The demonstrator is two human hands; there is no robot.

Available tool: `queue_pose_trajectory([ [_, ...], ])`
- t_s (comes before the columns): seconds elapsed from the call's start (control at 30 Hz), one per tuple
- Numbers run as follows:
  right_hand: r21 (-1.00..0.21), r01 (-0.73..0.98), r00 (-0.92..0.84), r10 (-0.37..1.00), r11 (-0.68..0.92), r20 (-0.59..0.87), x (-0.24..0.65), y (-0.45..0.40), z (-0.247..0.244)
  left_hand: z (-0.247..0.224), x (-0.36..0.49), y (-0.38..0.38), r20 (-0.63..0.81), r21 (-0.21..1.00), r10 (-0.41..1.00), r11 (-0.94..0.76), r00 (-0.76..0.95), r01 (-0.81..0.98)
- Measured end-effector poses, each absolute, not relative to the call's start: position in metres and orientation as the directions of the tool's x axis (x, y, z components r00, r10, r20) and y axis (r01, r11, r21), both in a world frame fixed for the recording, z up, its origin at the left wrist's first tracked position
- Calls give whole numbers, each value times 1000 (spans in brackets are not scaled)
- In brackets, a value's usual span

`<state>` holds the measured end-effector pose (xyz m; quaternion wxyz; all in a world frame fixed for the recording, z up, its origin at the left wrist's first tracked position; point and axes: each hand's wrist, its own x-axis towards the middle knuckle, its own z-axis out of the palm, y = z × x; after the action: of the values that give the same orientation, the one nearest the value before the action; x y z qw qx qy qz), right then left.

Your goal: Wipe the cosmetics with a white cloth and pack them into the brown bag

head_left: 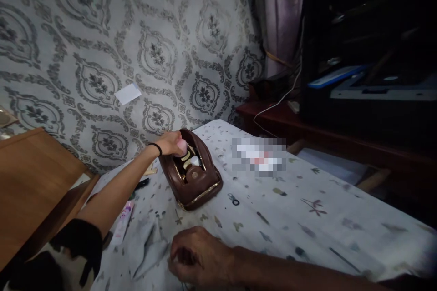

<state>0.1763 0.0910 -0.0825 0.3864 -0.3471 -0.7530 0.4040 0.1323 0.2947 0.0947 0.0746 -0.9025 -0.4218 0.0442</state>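
A brown leather-look bag (pixel 201 193) with a gold zip lies on the patterned white sheet, its top compartment unzipped. At the bag's far left edge, my left hand (pixel 170 142), wearing a black wristband, has its fingers closed on a small rounded pink item (pixel 182 146) over the opening. Inside the bag are a pale curved item (pixel 187 159) and a small white item (pixel 195 160); their kinds are unclear. My right hand (pixel 201 254) is near the front of the sheet, apart from the bag, with fingers curled into a loose fist and nothing visible in it.
A pink-and-white tube (pixel 123 220) and a dark item (pixel 141 184) lie left of the bag. Wooden furniture (pixel 37 182) stands at the left. A blurred-out object (pixel 259 154) lies right of the bag, near an open drawer (pixel 327 163) and a white cable (pixel 283 95).
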Motion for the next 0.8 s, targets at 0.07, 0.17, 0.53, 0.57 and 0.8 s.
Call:
queue_pose_trajectory([
  [0.07,-881,218,-480,832,421,279,178,91,-79,86,135,302,-46,-214,772,-628,634,748],
  [0.17,-865,254,-499,825,432,266,179,91,-77,74,135,312,-63,-261,768,-629,638,732],
  [0.53,-840,299,-529,811,452,248,178,91,-75,48,131,327,-30,-313,771,-611,636,727],
  [0.57,-841,300,-530,812,450,245,178,91,-75,47,132,327,-24,-314,774,-607,633,730],
  [0.8,-829,273,-542,790,488,287,177,94,-82,71,127,309,46,-252,741,-640,670,726],
])
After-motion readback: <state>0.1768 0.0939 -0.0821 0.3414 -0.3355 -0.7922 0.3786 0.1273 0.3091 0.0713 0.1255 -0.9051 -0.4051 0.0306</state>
